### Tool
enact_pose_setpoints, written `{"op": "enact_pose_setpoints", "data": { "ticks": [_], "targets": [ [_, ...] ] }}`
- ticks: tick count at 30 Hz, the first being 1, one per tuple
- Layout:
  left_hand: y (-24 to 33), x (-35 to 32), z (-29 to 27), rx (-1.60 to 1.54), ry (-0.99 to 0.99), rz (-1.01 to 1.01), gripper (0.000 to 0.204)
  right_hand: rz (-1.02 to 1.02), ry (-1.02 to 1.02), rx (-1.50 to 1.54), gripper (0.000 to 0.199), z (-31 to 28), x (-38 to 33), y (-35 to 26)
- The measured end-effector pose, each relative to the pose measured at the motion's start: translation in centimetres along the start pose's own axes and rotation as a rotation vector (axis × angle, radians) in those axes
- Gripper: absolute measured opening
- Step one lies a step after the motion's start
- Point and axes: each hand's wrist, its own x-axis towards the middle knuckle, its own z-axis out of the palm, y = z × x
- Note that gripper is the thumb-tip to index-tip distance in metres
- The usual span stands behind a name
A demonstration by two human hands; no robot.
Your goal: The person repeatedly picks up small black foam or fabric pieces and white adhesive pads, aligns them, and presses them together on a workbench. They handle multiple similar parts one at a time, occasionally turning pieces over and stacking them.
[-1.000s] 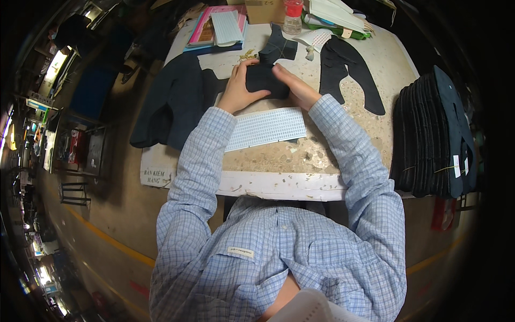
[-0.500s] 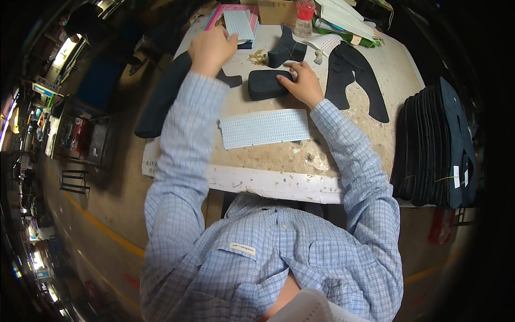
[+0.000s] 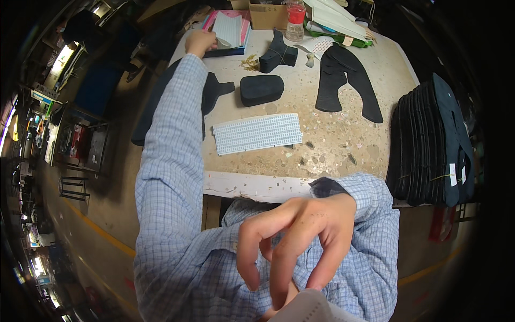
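Observation:
At the far left of the table my left hand [image 3: 200, 43] is beside a white lined sheet [image 3: 227, 29] on a pink and blue pile. Its fingers are curled together, and anything between them is hidden. My right hand [image 3: 303, 233] is raised near my chest. Its bent fingers are apart with nothing visible in them, and the fingertips come close to a white perforated mask [image 3: 308, 308]. A dark rounded block of stacked pieces [image 3: 262, 90] lies mid-table. Nearer me lies a pale-blue sheet of small printed labels [image 3: 257, 134].
Long dark pieces [image 3: 155, 104] lie under my left forearm. Farther back are a tied dark stack [image 3: 278, 56], a clear bottle with a red band [image 3: 295, 21] and a cardboard box [image 3: 265, 16]. Curved dark pieces [image 3: 348, 80] lie right of centre; a tall dark stack [image 3: 424, 145] stands at the right edge.
My right hand has left the dark block and come back toward my chest and the mask. My left hand has moved a little farther left, beside the papers.

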Motion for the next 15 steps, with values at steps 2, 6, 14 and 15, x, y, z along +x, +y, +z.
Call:
{"op": "enact_pose_setpoints", "data": {
  "ticks": [2,6,14,15],
  "targets": [
    [1.9,-2.1,-2.7,0.039,0.065,0.157,0.026,-0.058,0.042,-0.016,0.016,0.4,0.1,0.5],
    [5.7,-8.9,-8.4,-0.076,0.062,0.37,0.019,-0.151,0.11,-0.063,0.012,0.4,0.0,1.7],
    [6.1,-26.0,-11.9,-0.431,-0.133,0.419,0.014,-0.154,0.21,-0.092,0.011,-1.2,0.3,3.0],
    [5.7,-27.4,-11.6,-0.502,-0.197,0.407,0.014,-0.16,0.2,-0.108,0.011,-1.2,0.4,3.1]
  ]
}}
